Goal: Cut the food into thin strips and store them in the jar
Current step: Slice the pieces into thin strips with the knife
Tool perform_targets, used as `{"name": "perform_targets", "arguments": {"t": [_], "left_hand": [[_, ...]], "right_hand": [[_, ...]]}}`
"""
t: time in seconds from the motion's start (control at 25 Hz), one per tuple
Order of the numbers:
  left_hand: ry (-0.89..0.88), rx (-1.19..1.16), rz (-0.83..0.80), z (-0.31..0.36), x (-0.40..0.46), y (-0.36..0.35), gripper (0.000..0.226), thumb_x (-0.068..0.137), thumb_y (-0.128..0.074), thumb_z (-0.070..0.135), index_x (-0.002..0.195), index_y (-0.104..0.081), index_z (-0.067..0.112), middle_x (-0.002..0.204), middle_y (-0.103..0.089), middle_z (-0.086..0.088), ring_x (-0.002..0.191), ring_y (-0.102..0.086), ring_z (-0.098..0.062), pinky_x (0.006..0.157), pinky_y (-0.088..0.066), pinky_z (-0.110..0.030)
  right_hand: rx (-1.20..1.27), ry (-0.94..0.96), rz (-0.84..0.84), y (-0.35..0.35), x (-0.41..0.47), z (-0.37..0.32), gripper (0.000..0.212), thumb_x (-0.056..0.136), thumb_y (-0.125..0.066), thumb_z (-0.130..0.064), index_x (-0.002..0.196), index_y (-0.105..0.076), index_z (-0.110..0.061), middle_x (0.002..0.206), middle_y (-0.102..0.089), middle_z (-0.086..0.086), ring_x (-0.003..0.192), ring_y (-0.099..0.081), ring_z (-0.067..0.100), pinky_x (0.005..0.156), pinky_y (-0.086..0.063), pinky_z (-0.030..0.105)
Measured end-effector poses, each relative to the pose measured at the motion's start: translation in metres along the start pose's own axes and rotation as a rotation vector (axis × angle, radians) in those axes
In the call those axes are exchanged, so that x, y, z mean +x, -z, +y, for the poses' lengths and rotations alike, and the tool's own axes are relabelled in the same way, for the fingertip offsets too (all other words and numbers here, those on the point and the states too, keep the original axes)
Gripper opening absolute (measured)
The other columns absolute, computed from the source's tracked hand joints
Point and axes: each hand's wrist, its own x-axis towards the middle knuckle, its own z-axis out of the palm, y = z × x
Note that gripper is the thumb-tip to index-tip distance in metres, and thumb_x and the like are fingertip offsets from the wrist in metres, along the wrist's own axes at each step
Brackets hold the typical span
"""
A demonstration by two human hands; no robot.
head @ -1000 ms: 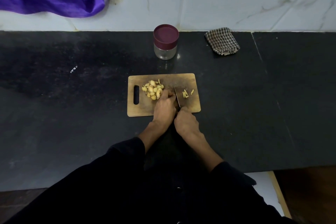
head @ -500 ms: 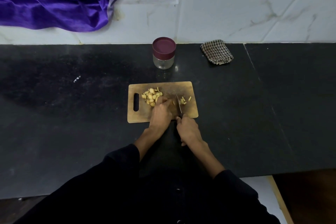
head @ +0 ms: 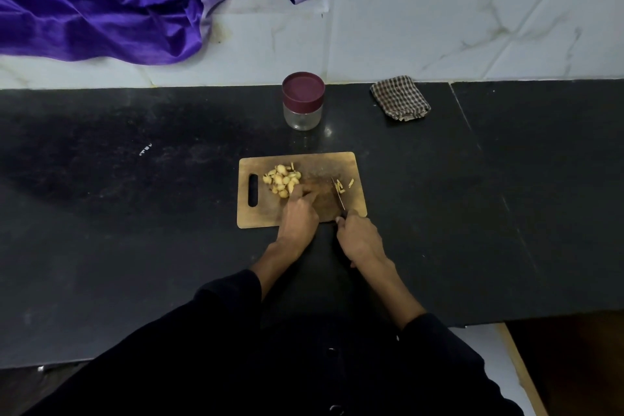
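Observation:
A wooden cutting board (head: 353,162) lies on the black counter in front of me. A pile of yellow food pieces (head: 281,180) sits on its left half. A few cut strips (head: 341,186) lie to the right of the knife blade (head: 338,194). My right hand (head: 359,236) grips the knife handle at the board's near edge. My left hand (head: 299,213) rests on the board with its fingers curled, beside the pile; what its fingertips hold is hidden. A glass jar with a maroon lid (head: 303,100) stands closed behind the board.
A folded checked cloth (head: 400,98) lies at the back right of the black counter (head: 135,213). Purple fabric (head: 118,3) drapes over the white marble wall at the back left. The counter's near edge ends at right above a white panel (head: 486,361).
The camera has tilted up, showing more wall. My left hand has shifted left toward the pile, away from the blade. The right hand keeps hold of the knife.

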Motion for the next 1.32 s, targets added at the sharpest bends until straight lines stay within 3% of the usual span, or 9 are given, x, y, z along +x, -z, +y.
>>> {"name": "perform_targets", "arguments": {"t": [0.24, 0.36, 0.48, 0.64, 0.76, 0.96, 1.12, 1.24, 1.32], "left_hand": [[-0.017, -0.031, 0.039, -0.002, -0.006, -0.002, 0.042, 0.084, -0.044, -0.014, 0.118, -0.063, 0.002, 0.125, -0.051, -0.015, 0.105, -0.057, -0.022, 0.089, -0.041, -0.017], [0.045, -0.095, 0.049, 0.000, -0.007, 0.000, 0.048, 0.084, -0.042, -0.014, 0.123, -0.061, 0.007, 0.127, -0.049, -0.012, 0.109, -0.054, -0.020, 0.091, -0.036, -0.012], [0.133, -0.150, 0.083, 0.006, -0.006, 0.000, 0.050, 0.085, -0.043, -0.012, 0.128, -0.056, 0.011, 0.126, -0.047, -0.011, 0.108, -0.054, -0.021, 0.091, -0.045, -0.021], [-0.010, -0.072, 0.136, 0.014, -0.013, -0.004, 0.056, 0.082, -0.048, -0.011, 0.130, -0.053, 0.016, 0.131, -0.043, -0.010, 0.117, -0.047, -0.021, 0.093, -0.045, -0.026], [-0.048, 0.041, 0.066, 0.017, -0.012, -0.007, 0.062, 0.079, -0.055, -0.008, 0.134, -0.050, 0.022, 0.136, -0.037, -0.008, 0.123, -0.040, -0.022, 0.099, -0.045, -0.036], [-0.109, 0.013, -0.037, 0.019, -0.019, 0.002, 0.053, 0.087, -0.052, -0.001, 0.136, -0.047, 0.020, 0.133, -0.048, -0.005, 0.122, -0.046, -0.018, 0.104, -0.043, -0.033], [0.108, -0.243, 0.020, 0.000, -0.030, 0.023, 0.035, 0.091, -0.057, 0.005, 0.125, -0.058, 0.014, 0.118, -0.062, -0.002, 0.105, -0.057, -0.008, 0.090, -0.045, -0.017], [0.238, -0.255, 0.184, -0.022, -0.026, 0.041, 0.028, 0.089, -0.062, 0.009, 0.117, -0.063, 0.010, 0.109, -0.064, -0.004, 0.091, -0.058, -0.010, 0.079, -0.046, -0.017], [0.245, -0.217, 0.201, -0.031, -0.016, 0.045, 0.029, 0.088, -0.064, 0.012, 0.117, -0.064, 0.010, 0.113, -0.060, -0.005, 0.089, -0.057, -0.010, 0.076, -0.042, -0.009]], "right_hand": [[-0.067, 0.044, -0.032, -0.002, 0.001, 0.008, 0.032, 0.105, -0.041, -0.032, 0.124, -0.053, -0.010, 0.112, -0.064, 0.013, 0.103, -0.063, 0.030, 0.086, -0.053, 0.046], [-0.126, 0.100, 0.054, 0.004, -0.002, 0.014, 0.036, 0.105, -0.038, -0.037, 0.126, -0.052, -0.012, 0.109, -0.066, 0.013, 0.101, -0.064, 0.031, 0.082, -0.049, 0.043], [-0.142, 0.160, 0.154, 0.011, -0.008, 0.022, 0.036, 0.104, -0.039, -0.040, 0.126, -0.052, -0.014, 0.108, -0.065, 0.010, 0.098, -0.064, 0.028, 0.080, -0.051, 0.042], [-0.133, 0.176, 0.173, 0.018, -0.010, 0.028, 0.034, 0.102, -0.046, -0.040, 0.126, -0.052, -0.016, 0.112, -0.062, 0.007, 0.099, -0.063, 0.024, 0.080, -0.051, 0.039], [-0.121, 0.186, 0.175, 0.020, -0.011, 0.033, 0.033, 0.101, -0.048, -0.039, 0.123, -0.054, -0.015, 0.111, -0.061, 0.006, 0.099, -0.063, 0.023, 0.077, -0.049, 0.036], [0.000, 0.134, 0.131, 0.018, -0.001, 0.042, 0.032, 0.105, -0.039, -0.036, 0.115, -0.057, -0.011, 0.103, -0.066, 0.009, 0.094, -0.064, 0.029, 0.080, -0.052, 0.045], [0.234, 0.161, 0.083, 0.010, 0.008, 0.036, 0.032, 0.106, -0.038, -0.029, 0.117, -0.059, -0.007, 0.103, -0.061, 0.011, 0.096, -0.062, 0.028, 0.084, -0.054, 0.049], [0.358, 0.191, 0.048, 0.005, 0.011, 0.024, 0.028, 0.105, -0.040, -0.026, 0.117, -0.060, -0.010, 0.102, -0.057, 0.008, 0.097, -0.060, 0.025, 0.086, -0.053, 0.048], [0.371, 0.201, 0.042, 0.001, 0.013, 0.017, 0.026, 0.105, -0.041, -0.026, 0.113, -0.060, -0.010, 0.103, -0.058, 0.008, 0.098, -0.060, 0.026, 0.087, -0.052, 0.047]]}}
